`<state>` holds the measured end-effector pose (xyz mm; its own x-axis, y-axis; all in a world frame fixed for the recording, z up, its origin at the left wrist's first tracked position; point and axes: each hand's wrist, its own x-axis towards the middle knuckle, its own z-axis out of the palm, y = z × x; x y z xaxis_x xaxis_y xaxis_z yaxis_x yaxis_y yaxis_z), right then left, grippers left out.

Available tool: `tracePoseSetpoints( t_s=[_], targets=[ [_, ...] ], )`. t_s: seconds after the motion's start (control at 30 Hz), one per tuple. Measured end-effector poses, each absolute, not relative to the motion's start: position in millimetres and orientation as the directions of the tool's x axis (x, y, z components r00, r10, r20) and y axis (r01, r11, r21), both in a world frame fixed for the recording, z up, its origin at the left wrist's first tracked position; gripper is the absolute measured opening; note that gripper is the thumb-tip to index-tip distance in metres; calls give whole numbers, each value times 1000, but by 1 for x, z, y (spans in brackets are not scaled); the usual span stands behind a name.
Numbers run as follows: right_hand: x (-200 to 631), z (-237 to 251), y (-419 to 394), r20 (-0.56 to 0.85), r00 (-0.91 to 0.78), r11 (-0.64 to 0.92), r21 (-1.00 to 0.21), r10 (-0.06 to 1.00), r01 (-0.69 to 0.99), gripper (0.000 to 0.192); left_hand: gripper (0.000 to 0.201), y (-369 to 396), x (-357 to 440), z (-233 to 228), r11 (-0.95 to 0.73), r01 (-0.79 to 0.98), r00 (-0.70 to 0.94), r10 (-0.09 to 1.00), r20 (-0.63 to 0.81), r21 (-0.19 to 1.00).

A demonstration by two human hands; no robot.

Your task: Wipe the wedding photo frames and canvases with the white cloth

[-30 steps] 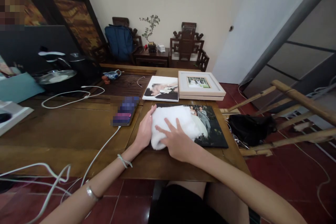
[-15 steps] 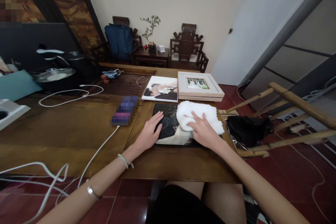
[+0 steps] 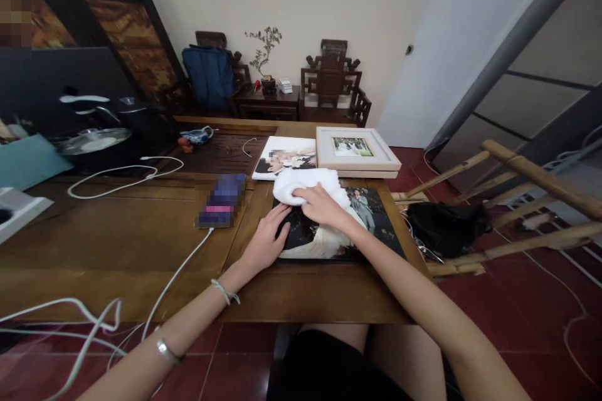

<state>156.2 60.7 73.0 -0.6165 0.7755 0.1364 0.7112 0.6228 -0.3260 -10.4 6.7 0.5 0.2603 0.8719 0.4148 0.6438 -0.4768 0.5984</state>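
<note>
A plain cream wall (image 3: 301, 6) backs two carved dark wooden chairs (image 3: 335, 84) and a small potted plant (image 3: 266, 57). Glossy dark red floor tiles (image 3: 527, 313) spread beneath the long brown wooden table (image 3: 117, 232).

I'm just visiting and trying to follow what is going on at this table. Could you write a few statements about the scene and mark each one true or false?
1. The right hand presses a white cloth onto the dark photo print. True.
2. The left hand holds the cloth. False: it lies flat on the print's near left corner.
3. A framed photo lies beyond the print. True.
4. The phone lies to the right of the print. False: it lies to its left, with a white cable attached.
5. The blue backpack sits on the table. False: it is on a chair by the wall.
</note>
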Motion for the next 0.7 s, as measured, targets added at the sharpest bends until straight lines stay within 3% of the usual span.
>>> tracePoseSetpoints(
  t_s=[0.23, 0.43, 0.7],
  targets=[
    [263, 60, 55, 179, -489, 520, -232, 854, 822, 48, 39, 5, -10, 2, -476, 612, 268, 876, 401, 632],
    [307, 52, -11, 176, -592, 614, -113, 786, 781, 40, 39, 5, -9, 2, -474, 609, 260, 877, 405, 635],
    [295, 68, -120, -1, -703, 688, -199, 712, 698, 40, 39, 4, -7, 2, -477, 609, 252, 874, 415, 633]
  ],
)
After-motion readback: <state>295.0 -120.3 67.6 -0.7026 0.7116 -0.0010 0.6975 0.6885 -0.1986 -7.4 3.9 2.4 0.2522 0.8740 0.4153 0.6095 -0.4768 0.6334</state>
